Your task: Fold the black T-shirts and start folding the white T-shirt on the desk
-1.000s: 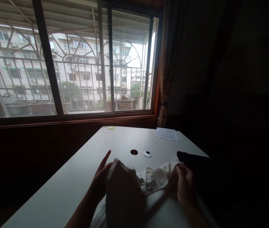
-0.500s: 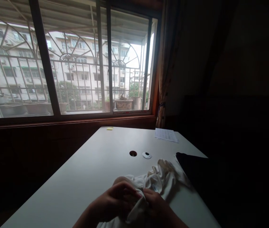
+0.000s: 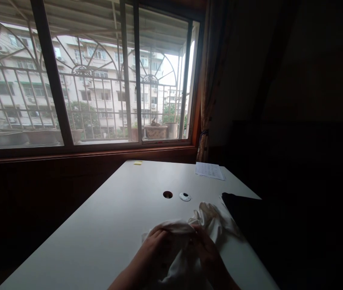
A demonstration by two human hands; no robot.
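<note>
Cloth (image 3: 179,227), white and crumpled, lies bunched at the near edge of your view, over the near right part of the white table (image 3: 107,225). Your left hand (image 3: 154,245) is closed on its left side, the fingers curled at the raised fold; the undersides of those fingers are too dark to make out. Your right hand (image 3: 205,245) grips the same fold from the right, its fingertips near your left hand but apart from it. Loose, ruffled folds spread on the tabletop past your right hand, toward the far right. Beside them, a black fabric (image 3: 240,203) lies over the table's right edge and fades into shadow.

Farther off, near the middle of the tabletop, you have a round hole (image 3: 167,195) with a white round cap (image 3: 185,197) just to its right. Printed papers (image 3: 210,170) lie at the far right, and a small yellow note (image 3: 138,163) sits near the far left corner. Beyond the table are a sliding window (image 3: 162,80) and, at its right, a gathered curtain (image 3: 203,147).
</note>
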